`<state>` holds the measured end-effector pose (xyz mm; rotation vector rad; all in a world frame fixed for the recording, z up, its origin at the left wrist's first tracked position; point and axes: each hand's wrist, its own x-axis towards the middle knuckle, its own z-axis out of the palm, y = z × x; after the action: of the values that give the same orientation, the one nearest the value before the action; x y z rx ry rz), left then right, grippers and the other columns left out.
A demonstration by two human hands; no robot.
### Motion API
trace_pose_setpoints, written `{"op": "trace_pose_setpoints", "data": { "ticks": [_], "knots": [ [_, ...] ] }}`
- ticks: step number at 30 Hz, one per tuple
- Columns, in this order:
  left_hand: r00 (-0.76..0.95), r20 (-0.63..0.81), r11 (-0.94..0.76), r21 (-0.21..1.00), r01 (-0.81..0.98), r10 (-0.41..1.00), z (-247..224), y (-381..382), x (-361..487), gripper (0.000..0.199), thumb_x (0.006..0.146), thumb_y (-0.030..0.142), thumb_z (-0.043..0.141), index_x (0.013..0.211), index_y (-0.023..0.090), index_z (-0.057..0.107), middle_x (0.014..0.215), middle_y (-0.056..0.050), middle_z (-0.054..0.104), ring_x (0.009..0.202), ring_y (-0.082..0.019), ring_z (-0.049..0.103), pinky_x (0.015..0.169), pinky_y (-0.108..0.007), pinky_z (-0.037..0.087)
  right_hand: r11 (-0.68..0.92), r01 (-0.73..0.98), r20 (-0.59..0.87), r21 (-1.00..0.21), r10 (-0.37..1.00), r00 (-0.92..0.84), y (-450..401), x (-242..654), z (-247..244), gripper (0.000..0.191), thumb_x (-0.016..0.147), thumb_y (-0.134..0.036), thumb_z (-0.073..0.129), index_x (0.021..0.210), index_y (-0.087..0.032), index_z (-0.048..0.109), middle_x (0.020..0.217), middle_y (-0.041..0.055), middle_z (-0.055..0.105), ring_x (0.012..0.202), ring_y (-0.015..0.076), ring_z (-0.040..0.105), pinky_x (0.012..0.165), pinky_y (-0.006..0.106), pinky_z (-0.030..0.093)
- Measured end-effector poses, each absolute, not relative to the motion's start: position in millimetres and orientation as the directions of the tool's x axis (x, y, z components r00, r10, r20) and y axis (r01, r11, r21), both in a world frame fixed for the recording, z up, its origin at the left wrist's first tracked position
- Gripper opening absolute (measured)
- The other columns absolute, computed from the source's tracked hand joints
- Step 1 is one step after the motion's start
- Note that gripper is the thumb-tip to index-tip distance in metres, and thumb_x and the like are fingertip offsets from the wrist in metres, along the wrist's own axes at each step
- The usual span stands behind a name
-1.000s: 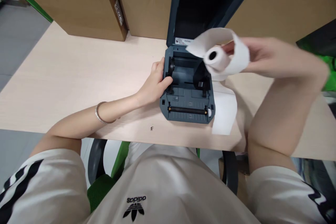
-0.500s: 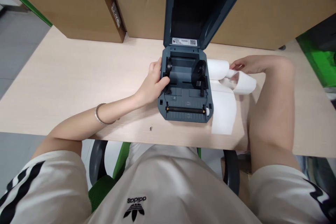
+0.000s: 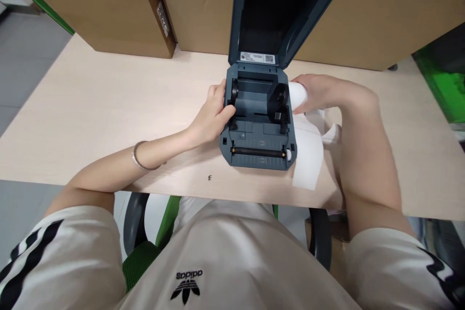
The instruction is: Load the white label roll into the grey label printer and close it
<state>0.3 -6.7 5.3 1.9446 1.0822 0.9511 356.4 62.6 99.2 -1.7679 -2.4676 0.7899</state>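
Note:
A dark blue-grey label printer (image 3: 257, 131) stands on the table with its lid (image 3: 283, 14) raised and its roll bay bare. My left hand (image 3: 214, 111) grips the printer's left side, thumb over the rim and fingers along the outer wall. At the printer's right side, my right hand (image 3: 314, 93) is wrapped round the end of a white paper roll (image 3: 298, 96); its fingertips are partly hidden behind the roll. A loose strip of label paper (image 3: 308, 155) runs from the roll towards the table's front edge.
Curled paper (image 3: 331, 134) lies under my right forearm. A cardboard box (image 3: 98, 14) stands at the back left, and a large cardboard panel (image 3: 363, 24) rises behind the printer. The table's front edge (image 3: 203, 197) is close to my body.
My right hand has moved left from the curled paper to the roll and closed round it. The curled paper has shifted nearer my forearm. My left hand stays on the printer.

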Motion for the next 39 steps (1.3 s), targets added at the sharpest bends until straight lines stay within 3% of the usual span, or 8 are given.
{"op": "trace_pose_setpoints", "data": {
  "ticks": [5, 11, 16, 22, 26, 33, 36, 39],
  "knots": [
    [0.389, 0.276, -0.419, 0.836, 0.353, 0.879, 2, -6, -2, 0.083, 0.105, 0.052, 0.061, 0.18, 0.023, 0.042, 0.147, -0.015, 0.063, 0.154, -0.04, 0.054, 0.144, -0.061, 0.045, 0.211, 0.957, -0.463, -0.201, 0.84, -0.282, 46, 379, 143, 0.063, 0.076, -0.047, 0.091, 0.134, -0.023, 0.083, 0.132, 0.0094, 0.084, 0.112, 0.028, 0.075, 0.093, 0.038, 0.052],
    [0.406, 0.304, -0.454, 0.819, 0.35, 0.862, -8, -1, -5, 0.089, 0.107, 0.057, 0.062, 0.185, 0.024, 0.037, 0.154, -0.015, 0.061, 0.157, -0.039, 0.053, 0.147, -0.062, 0.042, 0.255, 0.943, -0.294, -0.212, 0.904, -0.311, 11, 389, 178, 0.102, 0.064, -0.091, 0.09, 0.148, -0.034, 0.076, 0.139, 0.0111, 0.081, 0.121, 0.0384, 0.077, 0.101, 0.052, 0.058],
    [0.38, 0.27, -0.417, 0.823, 0.385, 0.885, -8, 0, -4, 0.096, 0.107, 0.06, 0.062, 0.188, 0.017, 0.032, 0.155, -0.018, 0.06, 0.158, -0.04, 0.054, 0.148, -0.061, 0.042, 0.414, 0.81, -0.017, -0.415, 0.887, -0.462, -12, 315, 161, 0.084, 0.077, -0.067, 0.09, 0.151, -0.03, 0.074, 0.148, 0.0111, 0.076, 0.147, 0.0437, 0.071, 0.134, 0.062, 0.058],
    [0.423, 0.297, -0.457, 0.816, 0.354, 0.856, -4, -2, 1, 0.086, 0.109, 0.053, 0.058, 0.185, 0.021, 0.034, 0.153, -0.016, 0.061, 0.161, -0.04, 0.052, 0.148, -0.06, 0.042, 0.641, 0.7, 0.133, -0.314, 0.76, -0.637, -6, 293, 137, 0.072, 0.086, -0.061, 0.087, 0.149, -0.028, 0.076, 0.141, 0.0086, 0.081, 0.143, 0.0414, 0.075, 0.159, 0.072, 0.013],
    [0.388, 0.282, -0.425, 0.831, 0.359, 0.878, -7, -3, 1, 0.086, 0.109, 0.054, 0.058, 0.184, 0.02, 0.034, 0.152, -0.015, 0.06, 0.156, -0.04, 0.055, 0.146, -0.058, 0.042, 0.654, 0.73, 0.123, -0.201, 0.756, -0.643, 13, 291, 114, 0.066, 0.085, -0.052, 0.089, 0.144, -0.027, 0.079, 0.134, 0.0084, 0.084, 0.131, 0.0394, 0.078, 0.157, 0.077, 0.008],
    [0.379, 0.277, -0.415, 0.836, 0.358, 0.883, -7, -5, 0, 0.085, 0.108, 0.052, 0.059, 0.184, 0.022, 0.036, 0.154, -0.015, 0.06, 0.157, -0.039, 0.054, 0.146, -0.058, 0.041, 0.647, 0.732, 0.126, -0.213, 0.761, -0.636, 5, 279, 104, 0.067, 0.103, -0.058, 0.078, 0.156, -0.017, 0.08, 0.158, 0.0176, 0.078, 0.153, 0.0465, 0.073, 0.154, 0.081, 0.019],
    [0.377, 0.284, -0.422, 0.831, 0.362, 0.882, -7, -4, -1, 0.083, 0.109, 0.053, 0.061, 0.183, 0.024, 0.039, 0.153, -0.014, 0.061, 0.156, -0.039, 0.055, 0.147, -0.058, 0.04, 0.662, 0.719, 0.137, -0.212, 0.748, -0.649, -31, 277, 126, 0.058, 0.118, -0.048, 0.058, 0.161, -0.014, 0.077, 0.17, 0.0192, 0.071, 0.16, 0.0449, 0.069, 0.147, 0.076, 0.041],
    [0.37, 0.291, -0.425, 0.832, 0.357, 0.882, -8, -2, -2, 0.08, 0.11, 0.055, 0.063, 0.181, 0.027, 0.041, 0.153, -0.013, 0.063, 0.157, -0.039, 0.056, 0.148, -0.059, 0.038, 0.69, 0.667, -0.01, -0.281, 0.693, -0.721, -66, 282, 134, 0.074, 0.123, -0.062, 0.051, 0.177, -0.013, 0.066, 0.186, 0.0203, 0.056, 0.165, 0.0444, 0.066, 0.133, 0.066, 0.062]
  ]
}}
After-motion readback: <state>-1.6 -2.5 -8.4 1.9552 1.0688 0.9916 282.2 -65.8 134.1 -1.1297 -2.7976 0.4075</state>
